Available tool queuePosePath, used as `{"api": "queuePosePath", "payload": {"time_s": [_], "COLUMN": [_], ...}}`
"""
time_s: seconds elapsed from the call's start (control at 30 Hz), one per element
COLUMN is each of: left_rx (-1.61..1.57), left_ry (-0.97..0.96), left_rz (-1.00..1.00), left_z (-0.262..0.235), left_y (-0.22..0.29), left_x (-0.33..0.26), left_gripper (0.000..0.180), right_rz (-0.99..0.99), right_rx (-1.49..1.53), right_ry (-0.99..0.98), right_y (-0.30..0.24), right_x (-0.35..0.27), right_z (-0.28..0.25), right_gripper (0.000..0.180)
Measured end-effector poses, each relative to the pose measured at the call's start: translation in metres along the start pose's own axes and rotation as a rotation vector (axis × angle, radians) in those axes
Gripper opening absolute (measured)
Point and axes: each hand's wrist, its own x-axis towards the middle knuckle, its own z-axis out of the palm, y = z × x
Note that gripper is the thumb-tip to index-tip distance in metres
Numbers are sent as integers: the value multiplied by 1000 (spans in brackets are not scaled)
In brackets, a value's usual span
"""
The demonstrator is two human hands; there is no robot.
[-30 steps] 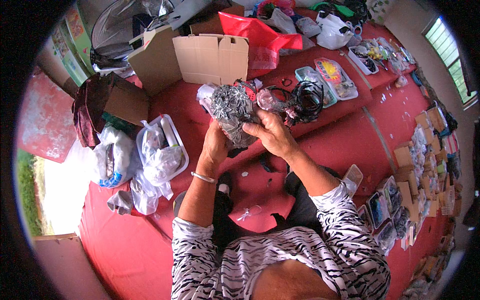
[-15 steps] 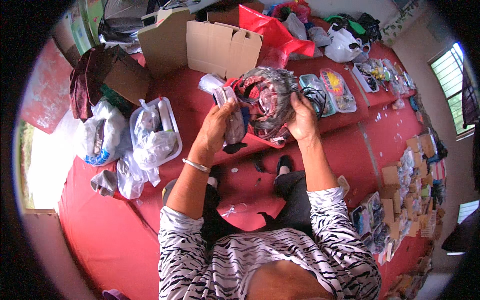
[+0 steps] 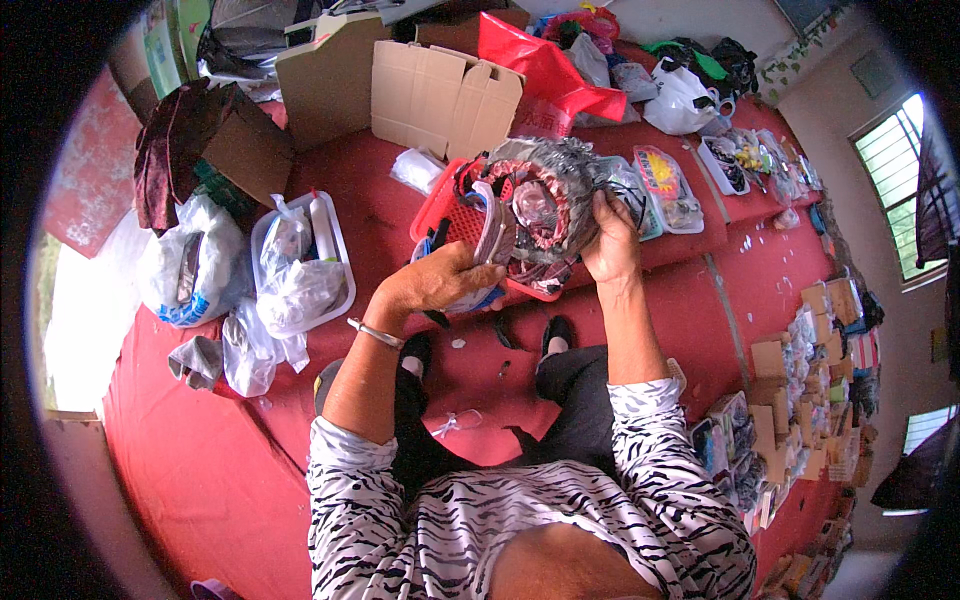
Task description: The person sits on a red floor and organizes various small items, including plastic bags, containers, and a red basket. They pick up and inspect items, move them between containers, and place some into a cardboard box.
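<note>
My left hand (image 3: 440, 277) is closed around a small bundle of looped fabric bands (image 3: 492, 235), pale mauve with some blue, which look like headbands. My right hand (image 3: 610, 238) grips the edge of a thick ring of grey and reddish fabric bands (image 3: 570, 170). Clear plastic shows inside that ring. Both bundles are held above a red plastic basket (image 3: 433, 212), close together. They partly cover the basket and whatever lies in it. The exact kind of bands in the ring is hard to make out.
Red cloth covers the surface. To the left stand a white tray (image 3: 350, 285) of plastic-wrapped goods and a white plastic bag (image 3: 195, 265). Cardboard flaps (image 3: 440, 100) rise behind the basket. Right of it are a clear container (image 3: 682, 215) and many small packaged items (image 3: 800, 370).
My left hand has turned and lowered slightly with its bands, whose loops now face up. The ring in my right hand has opened out more, and more of the red basket shows.
</note>
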Motion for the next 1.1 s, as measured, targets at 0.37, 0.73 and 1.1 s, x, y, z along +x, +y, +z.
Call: {"api": "queuePosePath", "payload": {"time_s": [0.37,0.73,1.1], "left_rx": [261,-787,793], "left_ry": [-100,577,405], "left_rz": [36,-300,84], "left_z": [12,9,19], "left_y": [-11,-57,-53], "left_x": [14,23,43], "left_gripper": [30,20,47], "right_rz": [1,-393,-125], "right_rx": [-442,-1296,-1742], "right_ry": [-142,384,380], "right_y": [-6,-36,91], "right_x": [-9,16,49], "right_z": [23,-57,-133], "right_gripper": [30,25,39]}}
